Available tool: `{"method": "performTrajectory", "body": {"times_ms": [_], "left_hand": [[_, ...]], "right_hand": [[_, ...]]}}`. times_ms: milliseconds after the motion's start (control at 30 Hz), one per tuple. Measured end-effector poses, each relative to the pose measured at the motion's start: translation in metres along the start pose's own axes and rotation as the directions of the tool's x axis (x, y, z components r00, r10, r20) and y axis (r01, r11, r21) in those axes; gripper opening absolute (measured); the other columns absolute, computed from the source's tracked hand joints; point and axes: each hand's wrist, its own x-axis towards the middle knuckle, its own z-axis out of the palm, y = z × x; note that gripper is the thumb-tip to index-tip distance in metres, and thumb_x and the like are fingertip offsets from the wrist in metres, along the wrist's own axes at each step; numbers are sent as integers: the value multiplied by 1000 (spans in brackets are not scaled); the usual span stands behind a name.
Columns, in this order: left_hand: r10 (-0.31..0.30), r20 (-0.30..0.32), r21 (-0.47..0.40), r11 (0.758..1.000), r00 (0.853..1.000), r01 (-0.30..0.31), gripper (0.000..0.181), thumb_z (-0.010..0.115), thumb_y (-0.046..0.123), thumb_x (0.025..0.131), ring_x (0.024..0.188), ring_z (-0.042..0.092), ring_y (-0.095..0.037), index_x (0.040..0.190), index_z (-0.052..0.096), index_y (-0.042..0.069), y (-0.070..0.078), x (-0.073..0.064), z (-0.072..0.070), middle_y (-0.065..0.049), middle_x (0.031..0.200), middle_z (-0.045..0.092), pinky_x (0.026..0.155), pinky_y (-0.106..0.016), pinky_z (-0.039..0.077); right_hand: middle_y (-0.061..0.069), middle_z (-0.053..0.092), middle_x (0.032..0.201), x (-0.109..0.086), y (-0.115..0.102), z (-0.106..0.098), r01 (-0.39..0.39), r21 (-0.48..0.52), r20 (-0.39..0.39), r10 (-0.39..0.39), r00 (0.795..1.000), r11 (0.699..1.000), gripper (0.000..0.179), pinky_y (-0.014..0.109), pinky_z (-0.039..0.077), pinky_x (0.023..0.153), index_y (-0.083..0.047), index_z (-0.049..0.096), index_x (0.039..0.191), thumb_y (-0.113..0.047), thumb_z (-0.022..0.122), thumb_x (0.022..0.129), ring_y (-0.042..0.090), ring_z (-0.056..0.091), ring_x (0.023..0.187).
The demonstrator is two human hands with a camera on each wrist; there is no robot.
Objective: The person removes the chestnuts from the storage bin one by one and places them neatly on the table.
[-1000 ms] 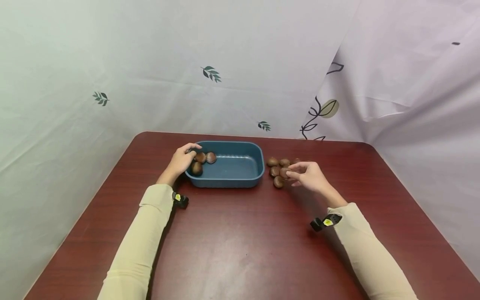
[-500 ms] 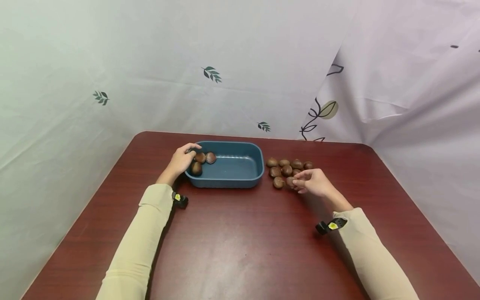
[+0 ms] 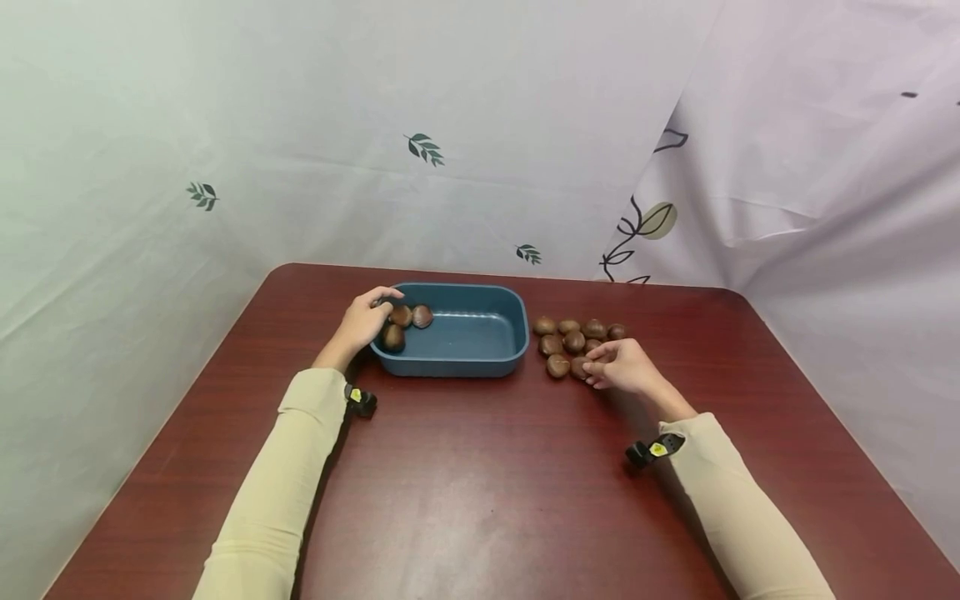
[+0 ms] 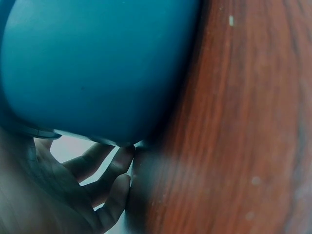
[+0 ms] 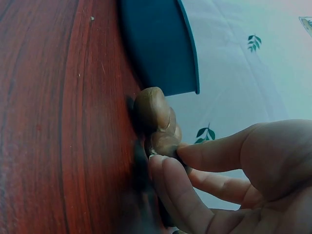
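My left hand (image 3: 366,321) holds the left end of a blue rectangular container (image 3: 450,367), its thumb over the rim. In the left wrist view, the fingers (image 4: 100,180) lie beside the container's outer wall (image 4: 97,68). Three brown chestnuts (image 3: 422,316) lie inside the container, at its left end. To the right of it, several chestnuts (image 3: 573,342) form a loose cluster on the table. My right hand (image 3: 622,367) pinches a chestnut (image 3: 580,367) at the near edge of this cluster, between thumb and fingertips. The hand hides part of the cluster's right side.
The dark red wooden table (image 3: 465,483) carries the container and the chestnuts. A pale cloth (image 3: 337,200) with leaf prints hangs behind the table and along both sides. Each wrist wears a small black camera on a strap.
My right hand has moved from a chestnut in the middle of the cluster to one nearer and slightly right, uncovering chestnuts behind. My left hand and the container have stayed put.
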Motion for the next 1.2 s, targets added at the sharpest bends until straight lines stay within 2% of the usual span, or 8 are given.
{"method": "performTrajectory", "body": {"times_ms": [133, 333, 567, 700, 800, 1000, 1100, 1200], "left_hand": [[2, -2, 4, 1000, 1000, -1, 35, 41, 15, 101, 69, 35, -31, 129, 61, 14, 1, 0, 1, -13, 150, 43, 70, -42, 34], [-2, -1, -3, 1000, 1000, 2, 35, 41, 15, 101, 101, 46, -35, 130, 61, 13, 2, 0, 0, -13, 152, 41, 83, -46, 32], [3, -5, 10, 1000, 1000, -3, 35, 41, 16, 101, 62, 33, -24, 130, 61, 14, 0, 0, 0, -14, 146, 45, 69, -42, 33], [2, -6, 5, 1000, 1000, -2, 35, 41, 15, 101, 100, 54, -35, 129, 61, 12, 0, 1, 0, -14, 151, 42, 82, -46, 36], [2, -13, 5, 1000, 1000, -2, 35, 42, 14, 100, 131, 41, -38, 129, 62, 11, 1, 2, 1, -14, 151, 42, 91, -48, 32], [5, -19, 6, 1000, 1000, -4, 35, 42, 13, 99, 93, 47, -33, 128, 62, 11, 2, 2, 4, -14, 148, 45, 79, -43, 34], [-2, -14, 3, 1000, 1000, 2, 35, 42, 14, 100, 106, 52, -37, 129, 62, 12, 0, 3, 3, -13, 150, 43, 81, -45, 34], [-10, -17, 6, 1000, 1000, 10, 35, 42, 14, 100, 135, 38, -38, 129, 62, 13, -1, 3, 2, -12, 151, 42, 87, -47, 32]], "right_hand": [[20, 71, 81, 2, 2, 1, -1, -1, 0, 1, 1000, 1000, 25, 32, 58, 62, 20, 59, 109, 3, 64, 92, 16, 70, 67], [18, 71, 81, 3, 3, 2, -9, -9, -2, 9, 1000, 1000, 24, 32, 58, 63, 19, 59, 109, 3, 63, 93, 16, 70, 67], [20, 71, 84, 2, 2, 2, -24, -14, -11, 23, 1000, 1000, 22, 33, 59, 63, 18, 61, 107, 2, 64, 93, 18, 70, 69], [20, 71, 84, 2, 3, 2, -16, -17, -17, 16, 1000, 1000, 22, 32, 58, 63, 19, 61, 107, 3, 64, 92, 16, 70, 67], [21, 71, 83, 3, 5, 1, -12, -25, -26, 12, 1000, 1000, 22, 31, 58, 61, 19, 61, 107, 3, 64, 92, 15, 69, 65], [21, 72, 84, -5, -5, -2, -28, -132, -73, 18, 997, 991, 29, 33, 58, 61, 14, 63, 111, -5, 69, 90, 21, 71, 66], [20, 72, 85, -11, -19, -5, -7, -219, -85, -12, 996, 976, 33, 36, 58, 61, 11, 65, 114, -10, 70, 90, 28, 72, 69], [18, 71, 85, -14, -31, -5, 33, -262, -82, -57, 995, 964, 35, 37, 58, 61, 9, 64, 118, -12, 69, 90, 31, 72, 69]]}}
